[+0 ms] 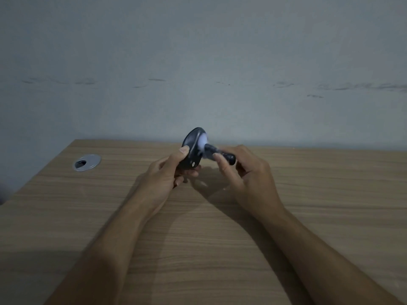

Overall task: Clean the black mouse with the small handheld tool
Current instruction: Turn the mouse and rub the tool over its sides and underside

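The black mouse (192,148) stands on edge above the wooden desk, its underside turned to the right. My left hand (169,172) grips it from the left, thumb on its upper edge. My right hand (244,170) holds a small handheld tool (217,151) with a black handle. The tool's pale, blurred brush head presses against the mouse's underside near its top. Part of the handle is hidden by my fingers.
A wooden desk (198,238) fills the lower half of the view and meets a plain grey wall (198,62) at the back. A round metal cable grommet (86,162) sits in the desk at the far left.
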